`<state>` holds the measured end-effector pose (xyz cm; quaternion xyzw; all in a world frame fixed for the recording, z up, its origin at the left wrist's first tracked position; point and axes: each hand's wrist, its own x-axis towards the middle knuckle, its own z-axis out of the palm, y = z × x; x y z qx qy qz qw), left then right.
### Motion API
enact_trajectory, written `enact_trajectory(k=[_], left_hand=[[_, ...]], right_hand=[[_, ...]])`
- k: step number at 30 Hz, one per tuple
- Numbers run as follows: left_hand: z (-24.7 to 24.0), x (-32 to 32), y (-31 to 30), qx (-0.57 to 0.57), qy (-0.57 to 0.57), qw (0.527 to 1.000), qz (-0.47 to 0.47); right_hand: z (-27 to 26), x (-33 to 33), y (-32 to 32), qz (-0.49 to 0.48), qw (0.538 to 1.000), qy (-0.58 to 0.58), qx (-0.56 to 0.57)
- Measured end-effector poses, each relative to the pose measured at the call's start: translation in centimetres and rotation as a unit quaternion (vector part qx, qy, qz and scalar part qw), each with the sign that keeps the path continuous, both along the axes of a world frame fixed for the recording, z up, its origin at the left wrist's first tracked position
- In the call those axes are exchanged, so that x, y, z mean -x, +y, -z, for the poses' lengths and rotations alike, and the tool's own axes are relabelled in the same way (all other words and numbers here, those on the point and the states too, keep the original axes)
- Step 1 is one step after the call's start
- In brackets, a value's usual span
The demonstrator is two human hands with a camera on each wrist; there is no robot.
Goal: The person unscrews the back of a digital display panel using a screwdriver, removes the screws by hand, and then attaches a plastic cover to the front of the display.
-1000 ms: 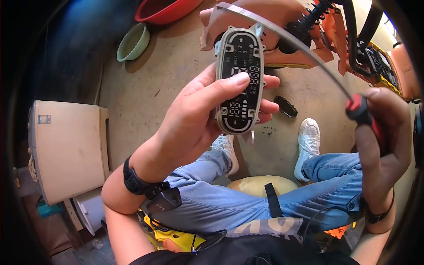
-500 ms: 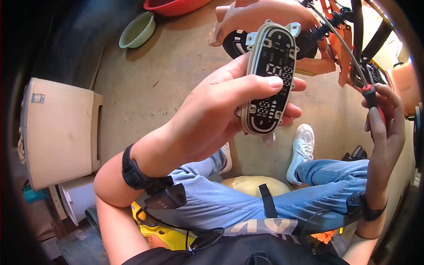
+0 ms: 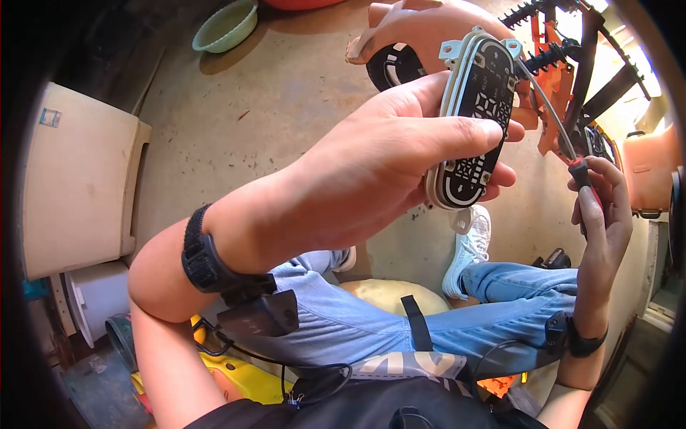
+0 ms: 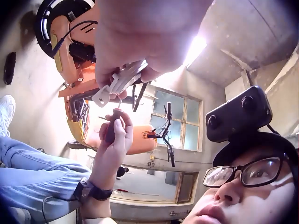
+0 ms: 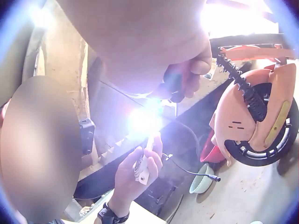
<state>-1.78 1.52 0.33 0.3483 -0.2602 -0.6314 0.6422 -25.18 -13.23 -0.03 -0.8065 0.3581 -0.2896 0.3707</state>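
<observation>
My left hand point(image 3: 386, 146) holds up an oval digital instrument display point(image 3: 487, 100), thumb across its black face and fingers behind it. Pale mounting tabs stick out at its ends. To the right, my right hand point(image 3: 607, 214) grips a screwdriver point(image 3: 579, 171) by its red and black handle. Its thin metal shaft slants up and left, its end right at the display's upper right tab. In the left wrist view, the screwdriver point(image 4: 111, 130) points up at the pale edge of the display point(image 4: 124, 81). Glare washes out that spot in the right wrist view.
Behind the display lies an orange vehicle body point(image 3: 429, 36) with a wheel and black springs. A pale green basin point(image 3: 227, 28) sits on the floor, and a cream cabinet point(image 3: 78, 179) stands at left. A cable point(image 5: 187, 170) with a plug end crosses the right wrist view.
My left hand has moved right with the display and tilted it. The screwdriver has swung from over the display's top, then away, to its upper right tab. The head view has shifted.
</observation>
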Motion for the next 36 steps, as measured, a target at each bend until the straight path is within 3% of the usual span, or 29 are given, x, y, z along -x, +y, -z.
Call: enact_trajectory(k=[11,13,17,18,20,22,25,28,32,36], left_hand=[[0.3,-0.1,0.5,-0.001,0.009,1.000,-0.013],[0.4,0.0,0.3,0.029,-0.055,0.998,-0.029],[1.2,-1.3,-0.2,0.034,-0.113,0.993,-0.031],[0.7,-1.0,0.1,0.034,-0.064,0.995,-0.074],[1.5,-2.9,0.6,0.063,-0.078,0.995,-0.008],[1.2,-2.5,0.8,0.008,-0.086,0.995,-0.047],[3.1,-3.4,0.8,0.104,-0.095,0.989,-0.038],[3.8,-4.1,1.0,0.104,-0.071,0.992,0.011],[2.4,-3.8,1.9,0.037,-0.079,0.996,-0.011],[1.0,-1.9,2.1,-0.012,-0.159,0.984,-0.082]], right_hand=[[0.6,-0.7,-0.1,-0.030,0.999,0.026,-0.038],[1.2,-1.0,-0.3,-0.034,0.997,0.050,-0.051],[3.3,-1.8,-1.4,-0.157,0.956,0.244,-0.042],[3.8,-2.6,-1.5,-0.176,0.944,0.278,-0.031],[6.6,-3.4,-2.1,-0.195,0.935,0.295,0.003],[9.4,-4.5,-2.6,-0.222,0.924,0.310,0.034],[12.9,-6.5,-2.8,-0.226,0.925,0.297,0.071],[16.3,-8.0,-3.3,-0.222,0.924,0.304,0.062],[21.2,-8.8,-3.8,-0.209,0.924,0.311,0.076],[24.6,-8.7,-3.7,-0.199,0.924,0.323,0.043]])
